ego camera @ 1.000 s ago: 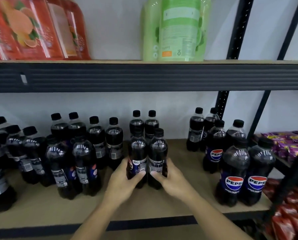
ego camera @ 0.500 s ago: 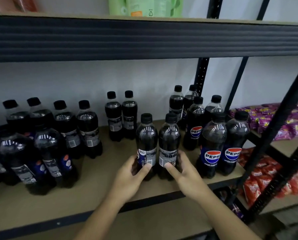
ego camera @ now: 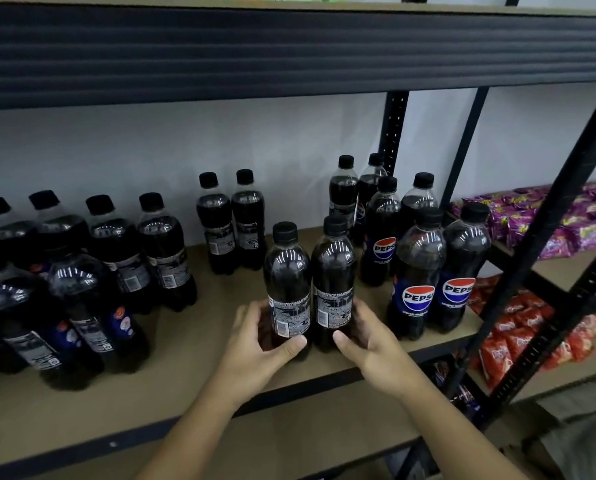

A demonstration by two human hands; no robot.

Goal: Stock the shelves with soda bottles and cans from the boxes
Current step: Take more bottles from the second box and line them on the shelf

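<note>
Two dark Pepsi bottles stand side by side near the front of the wooden shelf (ego camera: 192, 362). My left hand (ego camera: 258, 344) grips the left bottle (ego camera: 287, 271) low down, thumb across its front. My right hand (ego camera: 369, 337) grips the right bottle (ego camera: 333, 265) the same way. Both labels show their printed backs. Another pair of bottles (ego camera: 230, 220) stands behind them near the wall.
Several Pepsi bottles (ego camera: 428, 271) stand close on the right and a larger group (ego camera: 92, 278) crowds the left. The upper shelf beam (ego camera: 289, 53) hangs overhead. A black upright (ego camera: 539, 244) slants at right, with purple (ego camera: 559, 220) and red snack packs (ego camera: 518, 330) beyond.
Both hands have carried the two bottles from the middle of the shelf toward its front right, next to the Pepsi group. The view has tilted downward and rightward.
</note>
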